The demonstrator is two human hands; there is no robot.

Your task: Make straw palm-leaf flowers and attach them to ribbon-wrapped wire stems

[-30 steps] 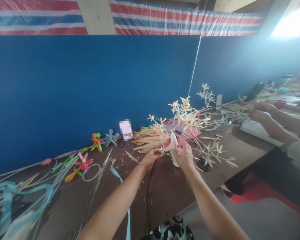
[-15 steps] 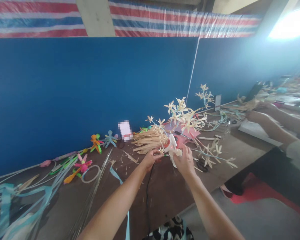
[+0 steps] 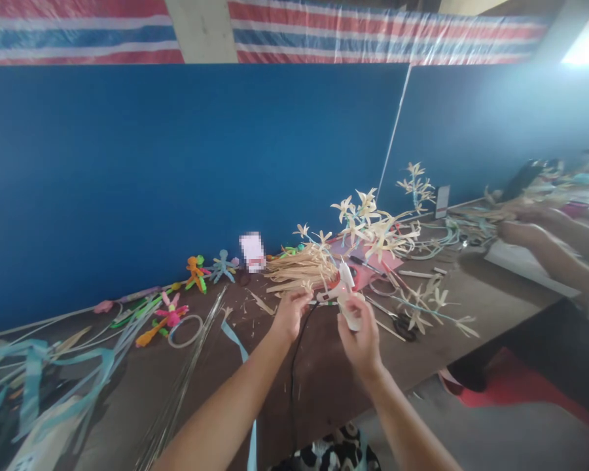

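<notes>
A small pale flower (image 3: 307, 286) is pinched in the fingertips of my left hand (image 3: 292, 314), in front of a bundle of tan strips (image 3: 299, 269). To its right, my right hand (image 3: 360, 333) has its fingers curled at the handle of a white glue gun (image 3: 344, 282); its palm side is partly hidden, and whether the grip is firm cannot be made out. The gun's nozzle points up. A black cord (image 3: 293, 373) runs down the table between my forearms. Behind the gun, pale flowers on blue stems (image 3: 358, 219) stand over pink paper (image 3: 390, 260).
Scissors (image 3: 405, 325) and a flower stem (image 3: 436, 309) lie right of my right hand. Pipe-cleaner figures (image 3: 196, 273), a ring (image 3: 185, 331), thin wires (image 3: 191, 366) and blue ribbons (image 3: 32, 386) lie left. Another person's arms (image 3: 544, 245) reach over the table (image 3: 500, 301) at right.
The camera view has shifted slightly. My right hand has moved down the glue gun, and its fingers look looser. My left hand has turned and come away from the gun, with the small flower now raised.
</notes>
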